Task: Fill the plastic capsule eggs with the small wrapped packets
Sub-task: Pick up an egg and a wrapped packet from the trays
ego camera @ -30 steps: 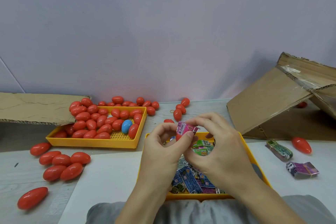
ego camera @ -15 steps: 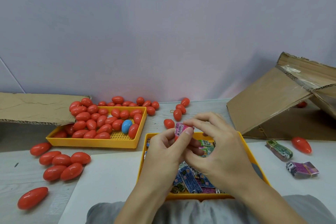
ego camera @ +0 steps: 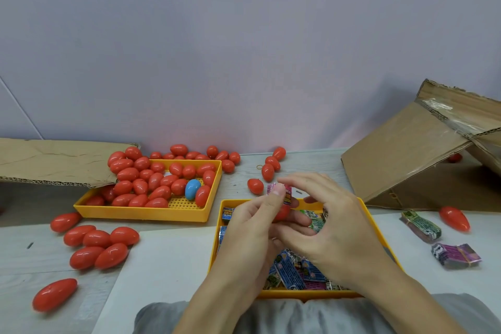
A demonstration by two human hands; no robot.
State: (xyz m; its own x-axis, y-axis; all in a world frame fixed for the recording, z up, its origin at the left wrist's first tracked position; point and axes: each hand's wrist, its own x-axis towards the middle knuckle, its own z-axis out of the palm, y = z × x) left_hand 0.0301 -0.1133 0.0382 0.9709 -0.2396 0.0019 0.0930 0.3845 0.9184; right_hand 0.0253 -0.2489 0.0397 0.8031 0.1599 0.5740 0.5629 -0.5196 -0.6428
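Observation:
My left hand grips a red capsule egg over the near yellow tray, which holds several wrapped packets. A pink packet sticks up out of the egg, and my left thumb presses on it. Just right of it, my right hand hovers with loose, spread fingers, its index finger reaching over the packet's top. Most of the egg is hidden by my fingers. A second yellow tray at the left holds many red eggs and one blue egg.
Loose red eggs lie left of a white sheet and behind the trays. Two banded packet bundles and a red egg lie right. A tilted cardboard box stands at the right, flat cardboard at the left.
My right fingers have let go of the pink packet and spread out. The packet sits lower in the egg, and my left thumb now rests on it.

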